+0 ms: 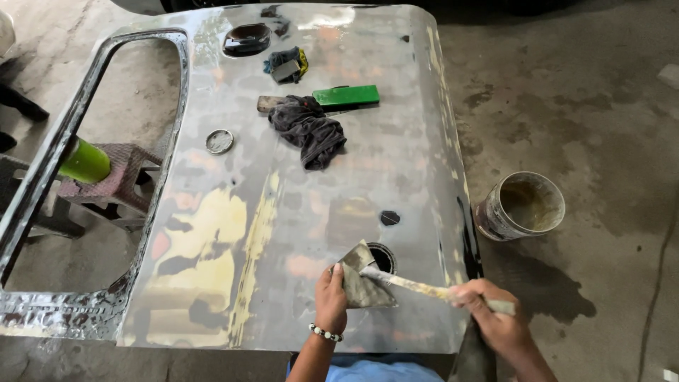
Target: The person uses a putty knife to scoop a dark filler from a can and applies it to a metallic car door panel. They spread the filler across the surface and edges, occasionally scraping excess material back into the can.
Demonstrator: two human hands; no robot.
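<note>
putty knife (424,286) lower centre, right hand (495,322) closed on its handle | scraper plate (362,279) gripped in left hand (330,301) | step: looks like loading filler | next: steady wipe onto door panel (353,177) | bucket (522,205) right

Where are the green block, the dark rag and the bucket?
Green block (346,96), head view, middle of its top face.
Dark rag (307,129), head view, centre of the crumpled cloth.
Bucket (488,216), head view, its stained outer wall on the left side.
</note>
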